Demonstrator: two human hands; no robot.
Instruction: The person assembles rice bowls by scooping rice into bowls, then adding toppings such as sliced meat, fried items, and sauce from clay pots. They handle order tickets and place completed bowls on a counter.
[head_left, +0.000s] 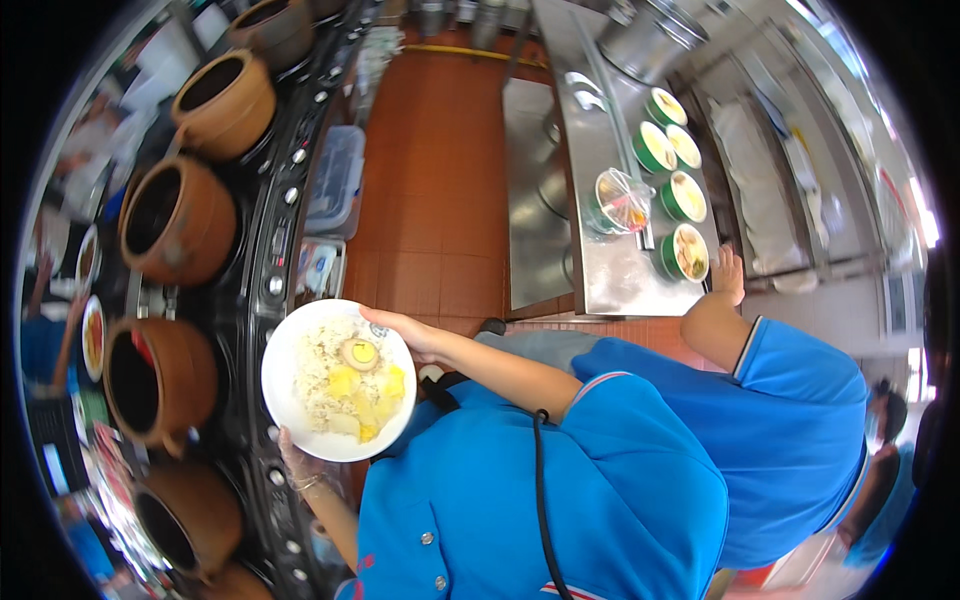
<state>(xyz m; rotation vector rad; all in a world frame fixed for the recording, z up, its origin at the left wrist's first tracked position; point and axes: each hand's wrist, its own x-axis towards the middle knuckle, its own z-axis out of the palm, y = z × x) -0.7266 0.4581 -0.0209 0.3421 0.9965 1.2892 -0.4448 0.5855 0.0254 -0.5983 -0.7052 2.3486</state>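
Observation:
I hold a round white dish (281, 390) at its rim between both hands, before my chest. White rice (319, 367), a halved boiled egg (360, 354) and soft yellow pieces of food (344, 381) lie in it. My bare right hand (401, 330) grips the far-right part of the rim, thumb on top. At the lower edge, my left hand (298, 459) wears a clear plastic glove and supports the rim; its fingers are partly hidden. Beyond the dish stands a brown clay pot (199, 382) on a black stove (255, 300).
More clay pots (214, 217) line the stove. Clear plastic bins (334, 180) stand beside it. On a steel table (615, 289) are several green food bowls (684, 251) and a plastic-wrapped bowl (622, 201). A co-worker's hand (727, 274) is at the table's edge.

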